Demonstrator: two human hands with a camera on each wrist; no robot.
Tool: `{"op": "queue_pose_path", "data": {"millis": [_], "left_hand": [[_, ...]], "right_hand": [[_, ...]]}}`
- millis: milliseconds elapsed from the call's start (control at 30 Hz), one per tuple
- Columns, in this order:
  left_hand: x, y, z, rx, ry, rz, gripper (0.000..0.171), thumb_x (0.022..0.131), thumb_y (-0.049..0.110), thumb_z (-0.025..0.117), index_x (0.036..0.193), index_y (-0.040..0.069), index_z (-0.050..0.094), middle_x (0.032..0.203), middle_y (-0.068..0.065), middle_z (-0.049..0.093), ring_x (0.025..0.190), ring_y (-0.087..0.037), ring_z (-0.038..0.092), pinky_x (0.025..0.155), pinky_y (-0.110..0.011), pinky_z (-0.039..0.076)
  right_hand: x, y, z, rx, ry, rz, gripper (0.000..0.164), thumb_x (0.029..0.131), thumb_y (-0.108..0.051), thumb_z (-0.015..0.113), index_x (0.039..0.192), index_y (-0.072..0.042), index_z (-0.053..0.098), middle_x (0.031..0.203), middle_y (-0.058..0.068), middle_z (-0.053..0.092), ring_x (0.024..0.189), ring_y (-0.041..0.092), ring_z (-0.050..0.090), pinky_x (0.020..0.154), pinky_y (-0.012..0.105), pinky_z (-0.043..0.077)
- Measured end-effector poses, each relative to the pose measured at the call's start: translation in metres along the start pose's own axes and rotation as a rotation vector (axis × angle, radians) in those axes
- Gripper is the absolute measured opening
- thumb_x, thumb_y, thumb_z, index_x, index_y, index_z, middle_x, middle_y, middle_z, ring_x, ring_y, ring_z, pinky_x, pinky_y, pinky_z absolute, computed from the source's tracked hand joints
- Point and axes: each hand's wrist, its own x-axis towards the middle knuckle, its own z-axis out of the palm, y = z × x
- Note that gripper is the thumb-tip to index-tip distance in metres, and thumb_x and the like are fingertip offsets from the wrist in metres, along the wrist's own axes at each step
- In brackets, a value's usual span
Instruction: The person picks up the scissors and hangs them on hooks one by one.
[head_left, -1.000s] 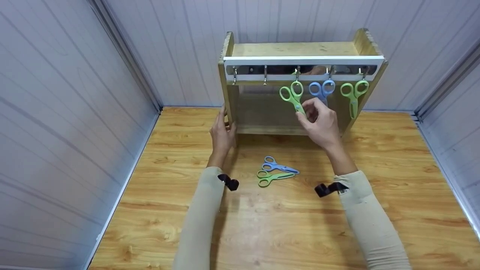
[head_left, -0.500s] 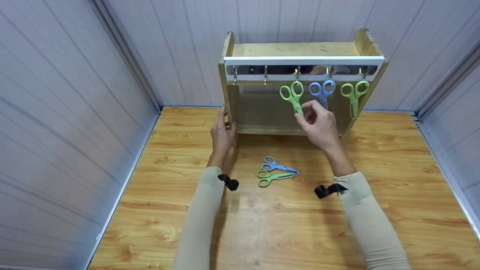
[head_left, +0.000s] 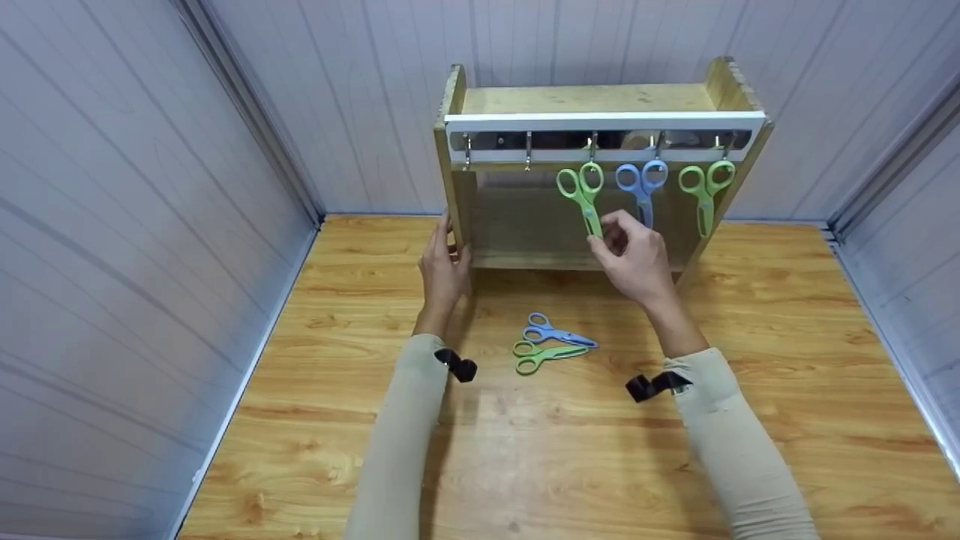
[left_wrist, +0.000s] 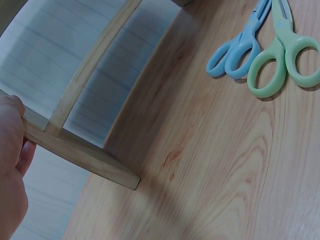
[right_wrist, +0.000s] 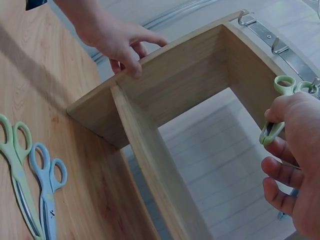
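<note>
Green scissors [head_left: 581, 196] hang by one handle loop from the middle hook of the wooden shelf unit [head_left: 454, 150]. Near their blade end, my right hand [head_left: 636, 255] pinches them with thumb and fingers, seen also in the right wrist view, where the right hand [right_wrist: 300, 145] partly covers the scissors [right_wrist: 272, 132]. My left hand [head_left: 442, 266] holds the unit's left side panel; the right wrist view has its thumb on the panel edge. Blue scissors [head_left: 643, 184] and a second green pair [head_left: 706, 191] hang on the hooks to the right.
Blue scissors [head_left: 551, 331] and green scissors [head_left: 547, 355] lie side by side on the wood-grain surface [head_left: 525, 457] in front of the unit. Two hooks at the left of the metal hook rail [head_left: 555, 140] carry nothing. Panelled walls [head_left: 375, 97] stand behind and at both sides.
My right hand has slid slightly down along the hanging green scissors toward the blade tip. The left hand keeps its hold on the shelf unit.
</note>
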Motion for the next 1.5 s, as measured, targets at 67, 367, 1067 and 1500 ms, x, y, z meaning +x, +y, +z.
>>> {"op": "queue_pose_path", "data": {"millis": [67, 367, 1067, 1500], "left_hand": [[0.000, 0.000, 0.000, 0.001, -0.003, 0.002, 0.065, 0.106, 0.003, 0.072, 0.167, 0.006, 0.049, 0.151, -0.026, 0.070, 0.107, -0.045, 0.085, 0.088, -0.048, 0.074], [-0.001, -0.001, 0.000, -0.003, 0.001, 0.014, 0.066, 0.107, 0.003, 0.072, 0.169, 0.007, 0.048, 0.151, -0.025, 0.070, 0.106, -0.044, 0.086, 0.087, -0.047, 0.075], [0.000, -0.001, 0.000, 0.002, -0.002, 0.005, 0.067, 0.106, 0.001, 0.072, 0.168, 0.006, 0.048, 0.149, -0.028, 0.070, 0.107, -0.045, 0.085, 0.087, -0.049, 0.074], [0.001, -0.001, 0.000, 0.004, 0.000, 0.018, 0.066, 0.106, 0.002, 0.071, 0.168, 0.007, 0.049, 0.150, -0.027, 0.071, 0.107, -0.044, 0.085, 0.087, -0.048, 0.074]], "right_hand": [[-0.001, 0.001, 0.002, -0.002, -0.001, 0.008, 0.019, 0.102, -0.011, 0.078, 0.115, 0.003, 0.074, 0.090, 0.017, 0.074, 0.075, 0.009, 0.058, 0.068, 0.013, 0.043], [-0.003, 0.002, 0.004, -0.014, -0.018, 0.020, 0.021, 0.101, -0.013, 0.079, 0.115, 0.003, 0.074, 0.094, 0.020, 0.074, 0.079, 0.013, 0.060, 0.070, 0.014, 0.044], [-0.005, 0.007, 0.006, -0.022, -0.069, 0.033, 0.039, 0.104, -0.016, 0.079, 0.139, 0.000, 0.074, 0.116, 0.022, 0.082, 0.089, 0.018, 0.069, 0.078, 0.018, 0.050], [-0.007, 0.014, 0.005, -0.038, -0.085, 0.042, 0.044, 0.102, -0.015, 0.080, 0.143, 0.000, 0.072, 0.119, 0.022, 0.082, 0.092, 0.028, 0.074, 0.081, 0.020, 0.051]]}}
